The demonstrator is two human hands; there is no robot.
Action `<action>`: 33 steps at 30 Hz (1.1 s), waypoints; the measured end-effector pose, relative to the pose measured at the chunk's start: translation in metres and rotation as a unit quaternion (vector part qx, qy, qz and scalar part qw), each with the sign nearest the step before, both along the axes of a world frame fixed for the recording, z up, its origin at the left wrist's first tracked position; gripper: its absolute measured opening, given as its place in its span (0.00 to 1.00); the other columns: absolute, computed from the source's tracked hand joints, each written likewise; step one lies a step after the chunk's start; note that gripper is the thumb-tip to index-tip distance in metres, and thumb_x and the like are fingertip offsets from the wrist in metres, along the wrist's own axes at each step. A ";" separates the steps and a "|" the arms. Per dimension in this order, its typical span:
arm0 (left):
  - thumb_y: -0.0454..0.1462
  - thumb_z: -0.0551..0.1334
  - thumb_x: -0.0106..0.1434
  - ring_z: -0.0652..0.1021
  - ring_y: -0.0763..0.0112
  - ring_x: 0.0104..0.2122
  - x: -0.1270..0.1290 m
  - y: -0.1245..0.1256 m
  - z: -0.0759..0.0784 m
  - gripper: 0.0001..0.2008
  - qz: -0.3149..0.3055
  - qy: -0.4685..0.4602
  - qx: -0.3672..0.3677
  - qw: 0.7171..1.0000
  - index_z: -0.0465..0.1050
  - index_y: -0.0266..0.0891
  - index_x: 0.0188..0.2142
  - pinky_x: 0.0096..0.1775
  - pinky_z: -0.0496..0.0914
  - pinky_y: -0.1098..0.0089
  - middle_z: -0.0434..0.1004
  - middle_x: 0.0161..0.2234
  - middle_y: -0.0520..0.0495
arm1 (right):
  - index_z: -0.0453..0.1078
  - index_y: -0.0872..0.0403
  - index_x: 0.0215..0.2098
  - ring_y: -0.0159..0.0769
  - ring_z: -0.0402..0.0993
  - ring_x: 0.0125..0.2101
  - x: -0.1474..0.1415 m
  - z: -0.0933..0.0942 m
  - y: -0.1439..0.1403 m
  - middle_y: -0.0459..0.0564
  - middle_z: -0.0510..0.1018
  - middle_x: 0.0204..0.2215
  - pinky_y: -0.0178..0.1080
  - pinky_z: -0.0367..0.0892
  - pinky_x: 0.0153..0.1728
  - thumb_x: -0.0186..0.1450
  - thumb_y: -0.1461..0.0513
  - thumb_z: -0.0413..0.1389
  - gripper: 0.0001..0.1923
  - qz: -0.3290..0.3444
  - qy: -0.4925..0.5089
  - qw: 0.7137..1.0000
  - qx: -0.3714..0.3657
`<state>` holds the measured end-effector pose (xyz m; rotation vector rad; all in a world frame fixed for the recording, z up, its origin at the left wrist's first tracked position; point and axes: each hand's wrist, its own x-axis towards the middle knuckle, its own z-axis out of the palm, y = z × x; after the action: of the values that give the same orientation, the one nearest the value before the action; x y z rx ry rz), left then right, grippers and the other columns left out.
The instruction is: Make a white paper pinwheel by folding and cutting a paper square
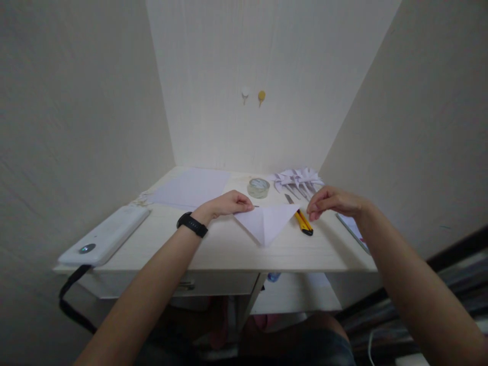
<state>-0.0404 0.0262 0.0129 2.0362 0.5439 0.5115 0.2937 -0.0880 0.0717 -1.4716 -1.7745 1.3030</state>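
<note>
A white paper [264, 223] folded into a triangle lies on the desk, its point toward me and a crease down its middle. My left hand [232, 202], with a black watch [191, 224] on the wrist, pinches its left corner. Just off the right corner is my right hand [331, 201], its fingers curled together with nothing visible in them. A yellow utility knife [304, 222] lies between the paper and my right hand, partly under the paper's corner, its blade pointing away from me. Behind the paper stands a roll of clear tape [258, 188].
Several white paper pinwheels [299, 179] are heaped at the back right. White paper sheets [190, 185] lie at the back left. A white device [104, 236] with a black strap rests near the left edge. A flat item [353, 231] lies by the right wall.
</note>
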 end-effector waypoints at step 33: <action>0.41 0.65 0.60 0.80 0.67 0.33 0.013 -0.007 -0.006 0.12 0.263 -0.046 0.056 0.962 0.79 0.32 0.36 0.36 0.71 0.69 0.82 0.36 0.38 | 0.68 0.49 0.27 0.39 0.78 0.31 -0.066 -0.095 0.054 0.46 0.80 0.26 0.40 0.77 0.31 0.50 0.56 0.66 0.12 -0.460 0.396 0.772 0.190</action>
<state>-0.0272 0.0190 0.0071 1.9526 1.0272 0.9642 0.2281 -0.0337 -0.0238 -1.0407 -0.5378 0.7509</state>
